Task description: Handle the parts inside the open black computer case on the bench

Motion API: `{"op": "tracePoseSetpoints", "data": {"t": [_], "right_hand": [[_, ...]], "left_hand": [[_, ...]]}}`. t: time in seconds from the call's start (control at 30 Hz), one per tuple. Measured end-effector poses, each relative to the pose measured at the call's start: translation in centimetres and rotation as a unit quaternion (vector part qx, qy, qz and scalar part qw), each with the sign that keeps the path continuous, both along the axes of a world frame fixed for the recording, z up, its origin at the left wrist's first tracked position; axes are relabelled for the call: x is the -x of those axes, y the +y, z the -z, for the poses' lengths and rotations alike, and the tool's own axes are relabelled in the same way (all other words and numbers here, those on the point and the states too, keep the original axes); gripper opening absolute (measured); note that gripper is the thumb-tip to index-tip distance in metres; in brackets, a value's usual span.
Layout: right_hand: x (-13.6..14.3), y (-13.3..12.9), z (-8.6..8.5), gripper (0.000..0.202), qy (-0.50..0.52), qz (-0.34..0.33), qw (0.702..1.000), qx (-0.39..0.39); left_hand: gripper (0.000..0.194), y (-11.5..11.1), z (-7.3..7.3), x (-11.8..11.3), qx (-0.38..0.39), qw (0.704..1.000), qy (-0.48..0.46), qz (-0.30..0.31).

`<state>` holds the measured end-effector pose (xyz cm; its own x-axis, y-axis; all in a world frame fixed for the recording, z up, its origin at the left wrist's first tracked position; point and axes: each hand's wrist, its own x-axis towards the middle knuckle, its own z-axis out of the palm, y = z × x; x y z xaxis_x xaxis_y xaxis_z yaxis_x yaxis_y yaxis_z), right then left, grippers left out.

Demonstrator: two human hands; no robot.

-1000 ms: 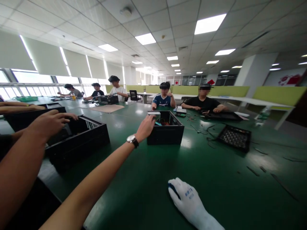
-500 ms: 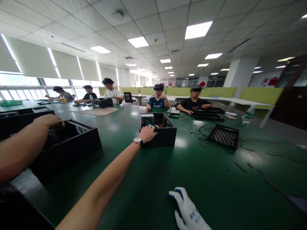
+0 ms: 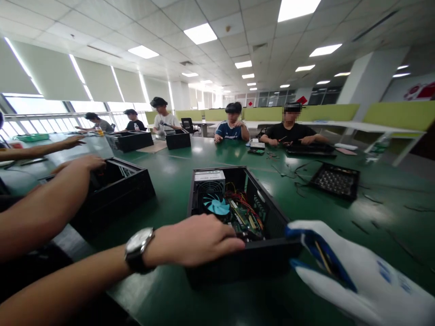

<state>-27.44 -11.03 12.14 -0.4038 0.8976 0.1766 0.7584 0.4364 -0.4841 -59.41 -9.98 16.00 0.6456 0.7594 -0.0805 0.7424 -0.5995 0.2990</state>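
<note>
A black open-topped computer case (image 3: 244, 253) stands before me on the green table. Inside it show a power supply (image 3: 210, 181), a blue-bladed fan (image 3: 217, 205), a circuit board (image 3: 239, 215) and red and yellow wires (image 3: 249, 203). My left hand (image 3: 193, 240), bare with a watch at the wrist, has its fingers hooked over the case's near wall. At the near right corner, my right hand (image 3: 329, 267) in a white and blue glove has fingers and thumb around the edge. A thin yellowish strip (image 3: 322, 257) shows in the glove's hollow; what it belongs to is unclear.
A co-worker's arm (image 3: 57, 194) reaches into another black case (image 3: 129, 192) at my left. Several people sit across the table with more cases. A black tray-like part (image 3: 335, 181), loose cables (image 3: 299, 181) and a bottle (image 3: 379, 147) lie or stand at right.
The computer case has come much closer to me with my left hand on its near wall. My gloved right hand has moved up and right to its near right corner.
</note>
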Motion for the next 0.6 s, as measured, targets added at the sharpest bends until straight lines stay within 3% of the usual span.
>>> {"op": "tracePoseSetpoints", "data": {"t": [0.07,0.1,0.17,0.27,0.4,0.6], "right_hand": [[3.9,1.6,-3.3,0.056,-0.062,-0.05,0.997,-0.013],[5.7,2.7,-4.1,0.054,-0.108,-0.073,0.991,-0.027],[8.5,5.3,-4.1,0.052,-0.212,-0.117,0.969,-0.05],[11.0,9.2,-2.6,0.047,-0.352,-0.147,0.924,-0.039],[13.2,13.0,-1.0,0.035,-0.388,-0.118,0.914,-0.028],[14.9,16.3,1.3,0.037,-0.351,-0.098,0.931,-0.012]], "left_hand": [[0.053,3.0,-0.5,-0.1,-0.035,0.999,0.016,0.01],[0.052,5.0,-0.2,-0.2,-0.066,0.997,0.039,0.007],[0.063,8.8,1.1,-0.5,-0.074,0.991,0.113,-0.009],[0.073,12.7,3.6,-0.7,-0.032,0.983,0.177,-0.027],[0.075,13.9,5.6,-0.4,-0.031,0.983,0.181,-0.019],[0.092,14.2,5.8,0.9,-0.001,0.981,0.189,0.031]]}}
